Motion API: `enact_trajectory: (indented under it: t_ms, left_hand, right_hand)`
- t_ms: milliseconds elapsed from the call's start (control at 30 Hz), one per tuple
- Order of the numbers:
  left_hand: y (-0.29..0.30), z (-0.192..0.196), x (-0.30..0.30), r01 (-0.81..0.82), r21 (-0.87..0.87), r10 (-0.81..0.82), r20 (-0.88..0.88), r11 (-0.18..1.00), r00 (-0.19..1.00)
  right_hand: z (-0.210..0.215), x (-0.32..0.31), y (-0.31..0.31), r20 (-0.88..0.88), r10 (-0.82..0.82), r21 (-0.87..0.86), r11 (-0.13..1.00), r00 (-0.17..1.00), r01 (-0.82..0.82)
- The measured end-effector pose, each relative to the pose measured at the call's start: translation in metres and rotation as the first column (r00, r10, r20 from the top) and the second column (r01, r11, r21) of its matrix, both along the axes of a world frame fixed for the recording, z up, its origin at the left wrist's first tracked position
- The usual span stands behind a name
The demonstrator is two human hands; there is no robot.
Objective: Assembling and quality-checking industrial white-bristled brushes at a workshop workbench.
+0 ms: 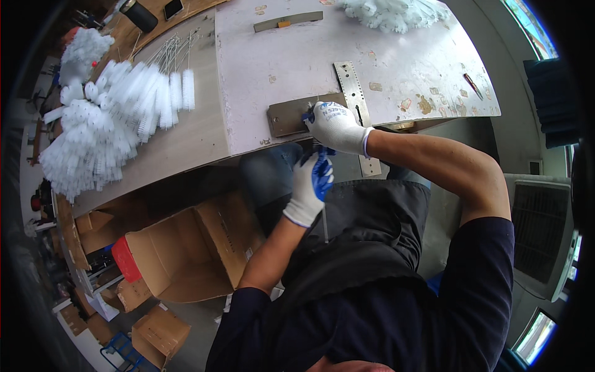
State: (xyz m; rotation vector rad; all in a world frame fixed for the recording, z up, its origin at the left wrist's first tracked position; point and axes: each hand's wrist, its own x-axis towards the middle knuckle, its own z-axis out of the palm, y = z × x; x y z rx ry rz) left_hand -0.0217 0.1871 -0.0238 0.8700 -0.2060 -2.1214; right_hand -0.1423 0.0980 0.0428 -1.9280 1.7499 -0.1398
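Both my hands wear white gloves with blue palms and meet at the table's front edge. My left hand (306, 191) is closed below the edge, and a thin pale wire stem (325, 226) runs down from it over my apron. What lies inside that fist is mostly hidden. Just above it, my right hand (338, 129) bends over a flat brown-grey metal plate (286, 120), its fingers pinched together. Whatever they pinch is too small to make out. Beside the right hand, a perforated metal strip (351, 87) lies across the edge.
White wire-stemmed brushes (127, 102) are heaped on the table's left. Another white pile (396, 13) sits at the back, near a curved metal bar (288, 22). A pen-like tool (473, 85) lies at right. Below left stands an open cardboard box (186, 248).
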Motion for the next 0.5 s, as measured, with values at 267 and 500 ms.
enact_trajectory:
  t_ms: [267,500]
  left_hand:
    - [-0.049,0.044,0.087,0.417,-0.223,-0.177,0.662,0.881,0.728]
    - [-0.083,0.060,0.112,0.777,-0.166,-0.105,0.953,0.607,0.285]
  right_hand:
    - [0.015,-0.037,-0.043,-0.250,0.629,0.084,0.772,0.736,-0.630]
    - [-0.017,-0.038,-0.040,-0.272,0.573,-0.177,0.760,0.773,-0.625]
